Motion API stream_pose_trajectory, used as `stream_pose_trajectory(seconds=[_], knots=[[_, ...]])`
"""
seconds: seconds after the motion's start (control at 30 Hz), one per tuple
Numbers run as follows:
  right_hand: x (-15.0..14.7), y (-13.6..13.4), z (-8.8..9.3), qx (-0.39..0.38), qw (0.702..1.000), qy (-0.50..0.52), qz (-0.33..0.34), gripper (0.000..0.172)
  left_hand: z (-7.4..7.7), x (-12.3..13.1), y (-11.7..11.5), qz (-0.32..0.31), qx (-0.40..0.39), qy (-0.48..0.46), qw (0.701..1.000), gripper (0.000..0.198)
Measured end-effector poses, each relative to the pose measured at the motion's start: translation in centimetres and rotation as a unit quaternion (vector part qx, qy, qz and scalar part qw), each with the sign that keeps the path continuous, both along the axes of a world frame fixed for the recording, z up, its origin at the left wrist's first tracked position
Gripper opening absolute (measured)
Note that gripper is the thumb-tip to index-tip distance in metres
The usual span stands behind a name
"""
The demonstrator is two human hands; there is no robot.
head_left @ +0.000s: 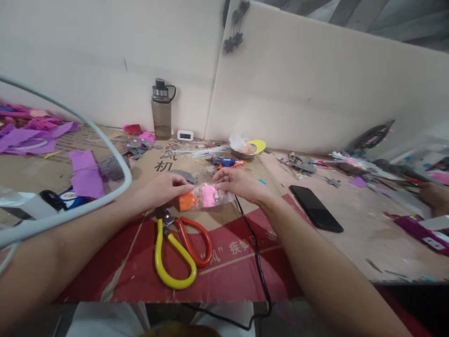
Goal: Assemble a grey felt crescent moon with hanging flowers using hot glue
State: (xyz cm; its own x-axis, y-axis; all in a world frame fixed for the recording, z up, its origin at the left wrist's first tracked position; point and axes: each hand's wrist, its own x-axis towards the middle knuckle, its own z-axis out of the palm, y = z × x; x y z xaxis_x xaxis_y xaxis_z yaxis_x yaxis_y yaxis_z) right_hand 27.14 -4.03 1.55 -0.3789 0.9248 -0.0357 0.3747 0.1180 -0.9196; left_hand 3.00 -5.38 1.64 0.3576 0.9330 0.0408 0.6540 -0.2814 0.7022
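Between my two hands is a clear plastic packet [199,198] with an orange piece [188,200] and a pink piece [209,196] inside. My left hand [172,186] pinches its left end, by the orange piece. The right end is gripped by my right hand [234,181], fingers closed near the pink piece. Just below the packet lie scissors [175,248] with one yellow and one red handle, flat on the cardboard. Behind my right hand is a blue and orange glue gun [228,162]. A grey scrap [184,176] sits behind my left hand.
A water bottle [161,112] and small digital clock [185,135] stand at the back, beside a metal bowl [242,150]. A phone [315,208] lies right. Purple fabric [86,173] and a white curved tube [119,159] are left. A black cable [257,252] crosses the front edge.
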Motion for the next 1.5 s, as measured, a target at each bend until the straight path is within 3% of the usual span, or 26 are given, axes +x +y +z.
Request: stream_pose_trajectory(seconds=[0.13, 0.33, 0.43, 0.53, 0.73, 0.9, 0.97, 1.07, 1.17, 1.33, 1.5], knots=[[-0.4, -0.1, 0.4, 0.047, 0.998, 0.039, -0.003, 0.009, 0.2, 0.6, 0.0, -0.017, 0.085, 0.005, 0.996, 0.039], [-2.1, -1.3, 1.0, 0.062, 0.991, 0.119, -0.021, 0.02, 0.2, 1.9, 0.0, -0.067, 0.018, -0.085, 0.994, 0.031], [-2.4, -1.6, 1.0, 0.026, 0.985, 0.166, -0.036, 0.02, 0.5, 1.8, -0.2, -0.023, 0.024, -0.096, 0.995, 0.03], [-2.2, -1.3, 0.7, 0.016, 0.989, 0.143, -0.025, 0.018, 0.9, 1.3, -0.3, 0.014, 0.045, -0.071, 0.996, 0.032], [-2.1, -0.7, -0.1, 0.034, 0.992, 0.107, -0.055, 0.023, 0.4, 0.9, -0.2, 0.02, 0.038, -0.069, 0.997, 0.032], [-3.0, -1.1, -0.5, 0.011, 0.987, 0.128, -0.098, 0.024, 0.0, 1.0, -0.3, 0.086, 0.16, -0.111, 0.977, 0.035], [-3.6, -1.7, -0.4, 0.022, 0.987, 0.119, -0.101, 0.024, 0.1, 1.2, -0.8, 0.076, 0.155, -0.132, 0.976, 0.031], [-4.5, -2.7, -0.3, 0.06, 0.989, 0.091, -0.097, 0.023, 0.2, 1.9, -1.6, 0.011, 0.062, -0.163, 0.985, 0.036], [-5.3, -3.3, -0.8, 0.133, 0.983, 0.073, -0.104, 0.017, 0.1, 2.5, -1.9, -0.007, 0.019, -0.226, 0.974, 0.035], [-5.9, -3.5, -1.4, 0.285, 0.954, 0.018, -0.088, 0.011, 0.7, 2.7, -1.8, 0.01, 0.033, -0.225, 0.974, 0.028], [-5.8, -3.5, -0.1, 0.339, 0.94, -0.001, -0.04, 0.02, 1.5, 2.3, -1.1, 0.022, 0.074, -0.189, 0.979, 0.031]])
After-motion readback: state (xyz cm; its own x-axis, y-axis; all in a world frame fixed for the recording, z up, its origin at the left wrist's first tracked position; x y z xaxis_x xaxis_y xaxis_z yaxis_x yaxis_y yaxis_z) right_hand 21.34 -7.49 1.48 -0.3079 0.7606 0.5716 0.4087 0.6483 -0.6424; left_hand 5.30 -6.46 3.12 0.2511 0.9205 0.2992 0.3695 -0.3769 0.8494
